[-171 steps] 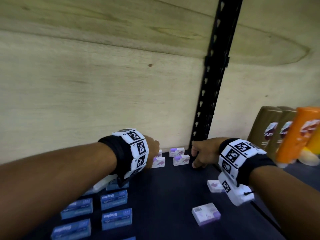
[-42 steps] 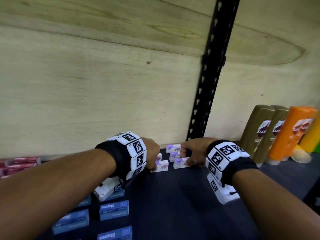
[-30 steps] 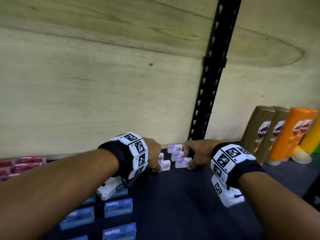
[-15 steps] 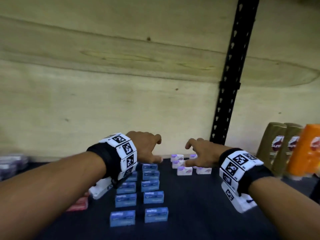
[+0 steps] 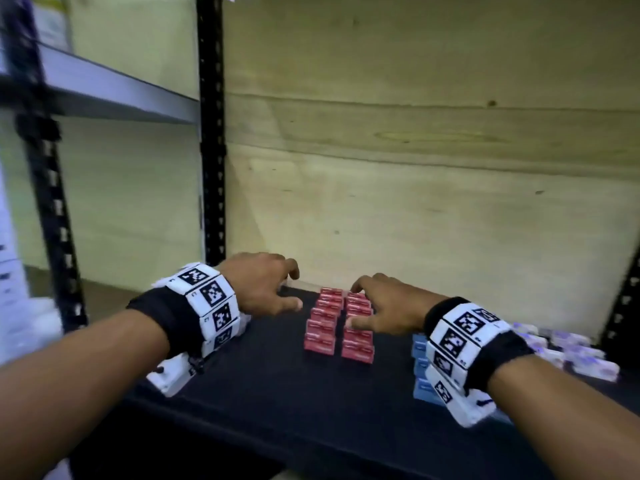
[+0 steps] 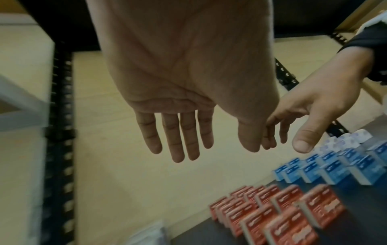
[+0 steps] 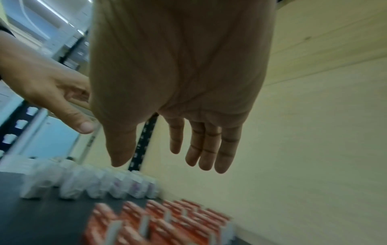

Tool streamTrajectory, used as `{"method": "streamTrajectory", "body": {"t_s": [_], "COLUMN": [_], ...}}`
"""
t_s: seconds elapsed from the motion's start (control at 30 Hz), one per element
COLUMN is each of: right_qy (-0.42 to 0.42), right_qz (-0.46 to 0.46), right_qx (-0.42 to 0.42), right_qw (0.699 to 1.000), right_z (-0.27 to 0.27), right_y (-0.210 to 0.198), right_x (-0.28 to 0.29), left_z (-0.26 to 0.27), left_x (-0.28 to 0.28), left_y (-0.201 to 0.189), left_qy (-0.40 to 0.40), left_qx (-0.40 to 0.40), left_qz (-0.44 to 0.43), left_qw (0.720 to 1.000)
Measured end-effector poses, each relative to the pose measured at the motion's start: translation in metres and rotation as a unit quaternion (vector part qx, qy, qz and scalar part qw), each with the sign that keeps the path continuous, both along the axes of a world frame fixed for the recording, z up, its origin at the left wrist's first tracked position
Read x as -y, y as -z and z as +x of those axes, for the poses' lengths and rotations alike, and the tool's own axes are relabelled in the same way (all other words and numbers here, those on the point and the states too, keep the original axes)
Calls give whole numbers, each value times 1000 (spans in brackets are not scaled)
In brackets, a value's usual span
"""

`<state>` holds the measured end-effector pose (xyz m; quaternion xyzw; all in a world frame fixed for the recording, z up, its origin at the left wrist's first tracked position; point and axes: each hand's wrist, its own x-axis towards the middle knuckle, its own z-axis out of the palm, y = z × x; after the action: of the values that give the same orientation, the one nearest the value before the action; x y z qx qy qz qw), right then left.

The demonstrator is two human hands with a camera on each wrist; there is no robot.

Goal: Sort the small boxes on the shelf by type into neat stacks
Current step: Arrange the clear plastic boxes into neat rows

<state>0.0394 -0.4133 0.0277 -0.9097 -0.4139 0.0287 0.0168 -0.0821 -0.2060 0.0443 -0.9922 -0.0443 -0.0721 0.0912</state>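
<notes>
My left forearm and wristband sit nearest, at the front edge of the dark shelf (image 5: 277, 403). My left hand (image 5: 258, 285) is released, fingers straight and spread, holding nothing; in the left wrist view it hangs above the shelf, left of the red boxes (image 5: 337, 323). My right hand (image 5: 384, 308) is likewise released, fingers extended over the right column of those boxes. Contact between the fingertips and the box tops cannot be confirmed from these views.

Change: 0.5 s ago both hands were above the blue and the white-and-purple groups. Both hands and my viewpoint have since shifted left along the shelf, and the red group is now centred beneath them. About 1 s ago both hands were at the white-and-purple boxes, squaring them up.

Current layout, front to back:
- Red boxes: 2 columns running toward the rear panel, edges close together.
- Blue boxes (image 5: 420, 362): just right of the red group, partly hidden behind my right wrist.
- White-and-purple boxes (image 5: 571, 351): further right, near the upright post (image 5: 623, 289).

Assessment: the 3 types appear separated. The remaining step is probably squaring the red columns. The boxes are light, so a firm push may skew a neighbouring column.
</notes>
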Motion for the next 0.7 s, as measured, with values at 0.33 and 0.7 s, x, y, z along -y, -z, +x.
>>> {"method": "streamTrajectory", "body": {"t_s": [0.33,0.7], "right_qy": [-134,-166], "right_qz": [-5,-30], "right_qx": [-2,48], "right_qw": [991,985], "right_z": [-75,-95], "right_y": [18,29], "right_x": [-120,-195], "left_z": [-94,-87], "left_x": [-112,-161], "left_y": [24,56], "left_qy": [-113,-125], "left_qx": [-13,-31], "left_qz": [-65,-121], "left_qw": [991,984]}}
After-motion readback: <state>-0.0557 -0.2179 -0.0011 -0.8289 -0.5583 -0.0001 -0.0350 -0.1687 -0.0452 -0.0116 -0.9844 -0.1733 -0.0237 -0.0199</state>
